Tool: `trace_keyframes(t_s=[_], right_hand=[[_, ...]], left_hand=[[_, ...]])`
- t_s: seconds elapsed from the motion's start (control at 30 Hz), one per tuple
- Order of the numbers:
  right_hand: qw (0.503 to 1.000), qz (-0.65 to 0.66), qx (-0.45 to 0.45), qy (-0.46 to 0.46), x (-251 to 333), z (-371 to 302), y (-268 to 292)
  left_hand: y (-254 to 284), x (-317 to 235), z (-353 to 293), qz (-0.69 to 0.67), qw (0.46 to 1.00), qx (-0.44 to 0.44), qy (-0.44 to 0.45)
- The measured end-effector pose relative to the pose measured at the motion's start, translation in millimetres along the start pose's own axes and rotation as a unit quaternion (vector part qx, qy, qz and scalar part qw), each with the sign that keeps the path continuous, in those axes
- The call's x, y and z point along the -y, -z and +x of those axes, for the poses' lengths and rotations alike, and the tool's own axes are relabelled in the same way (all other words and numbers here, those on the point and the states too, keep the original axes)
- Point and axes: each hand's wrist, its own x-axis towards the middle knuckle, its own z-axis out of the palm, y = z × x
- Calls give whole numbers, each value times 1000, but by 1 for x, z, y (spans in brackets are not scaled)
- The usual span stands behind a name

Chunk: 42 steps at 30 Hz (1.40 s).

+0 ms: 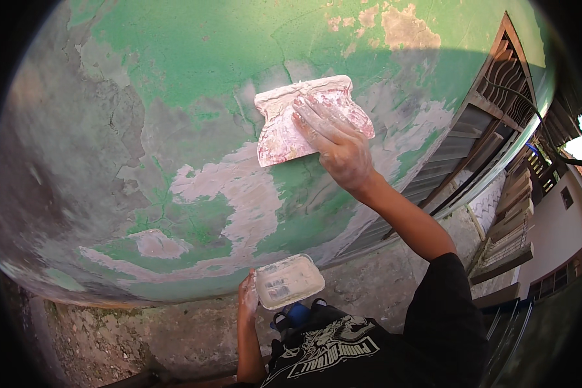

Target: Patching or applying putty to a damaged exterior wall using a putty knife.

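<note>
The grip of the left hand (247,292) is closed on the left side of a shallow, pale rectangular container (293,297), low in front of the body. The container is tipped little, probably so the whitish paste inside stays put, and is held near the wall, perhaps to keep it within easy reach. Above, the green wall (174,132) is worn, with grey areas at left and pale smears (249,210) in the middle. Against or just off it, upper centre, is a wide, paste-streaked spreader (279,137), a thick ridge of paste along its upper edge. The right hand (341,147) grips its right part, fingers laid long across the face, likely to steady so broad a plate; the thumb is hidden. Farther right stands a louvred window (456,145). Counted: two hands, one container, one spreader, one louvred window in this wall; the smears run together too much to number.
</note>
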Motion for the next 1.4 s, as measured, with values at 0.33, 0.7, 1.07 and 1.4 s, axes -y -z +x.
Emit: trace_keyframes(t_s=[0.33, 0.7, 1.07, 1.4], right_hand=[[995, 59, 74, -36, 24, -95, -25], [999, -29, -23, -10, 6, 39, -2], [994, 76, 67, -39, 56, -88, -38], [998, 46, 12, 47, 45, 36, -31]], left_hand=[[12, 11, -1, -38, 999, -2, -7], [2, 18, -2, -26, 1000, 6, 3], [19, 22, -9, -11, 999, -30, 6], [8, 18, -7, -8, 1000, -3, 14]])
